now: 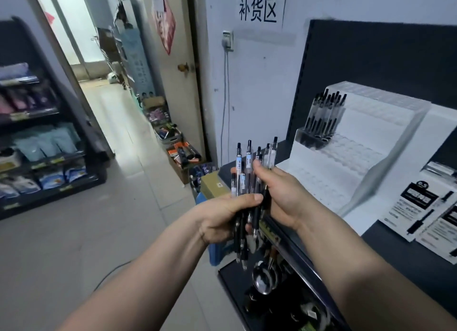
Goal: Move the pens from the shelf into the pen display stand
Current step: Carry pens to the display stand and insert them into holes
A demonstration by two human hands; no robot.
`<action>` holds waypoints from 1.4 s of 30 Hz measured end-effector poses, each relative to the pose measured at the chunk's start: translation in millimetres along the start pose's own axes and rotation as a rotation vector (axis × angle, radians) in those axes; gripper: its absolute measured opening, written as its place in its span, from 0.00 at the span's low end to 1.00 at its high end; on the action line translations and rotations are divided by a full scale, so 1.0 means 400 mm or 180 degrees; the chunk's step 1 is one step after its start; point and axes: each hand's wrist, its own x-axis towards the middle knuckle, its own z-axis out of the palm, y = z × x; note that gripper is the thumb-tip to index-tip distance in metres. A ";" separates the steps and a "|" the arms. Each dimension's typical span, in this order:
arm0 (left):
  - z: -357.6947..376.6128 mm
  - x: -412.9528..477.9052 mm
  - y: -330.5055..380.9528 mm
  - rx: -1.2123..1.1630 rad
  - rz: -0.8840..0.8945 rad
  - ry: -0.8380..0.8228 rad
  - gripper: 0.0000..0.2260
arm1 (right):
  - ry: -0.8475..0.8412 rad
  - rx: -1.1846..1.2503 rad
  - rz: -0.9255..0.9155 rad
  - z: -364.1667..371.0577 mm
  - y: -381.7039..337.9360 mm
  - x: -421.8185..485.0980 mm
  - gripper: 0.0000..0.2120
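My left hand [223, 217] grips a bundle of several clear pens with black grips [243, 172], held upright in front of the shelf's left end. My right hand [279, 189] closes around the upper part of the same bundle from the right, fingers pinching some of the pens. The white stepped pen display stand [358, 147] sits on the dark shelf top [405, 246] to the right of my hands. Several pens [324, 115] stand in its upper left slots; the other rows of holes look unfilled.
White printed pen boxes [420, 207] lie on the shelf right of the stand. Below the shelf edge hang metal ladles [264, 278]. A dark goods rack [42, 137] stands at the left, boxes [183, 155] line the wall by the open door, with tiled floor between.
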 end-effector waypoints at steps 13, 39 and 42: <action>-0.212 0.308 0.232 0.0241 -0.0280 -0.0878 0.02 | 0.1450 -0.0790 -0.0771 0.000 -0.087 0.267 0.08; -0.100 0.510 0.284 0.0510 -0.0184 -0.1225 0.10 | 0.4285 -0.2002 -0.2758 -0.142 -0.268 0.164 0.05; -0.105 0.530 0.298 0.0631 -0.0172 -0.1319 0.10 | 0.4346 -0.2331 -0.2442 -0.163 -0.244 0.193 0.05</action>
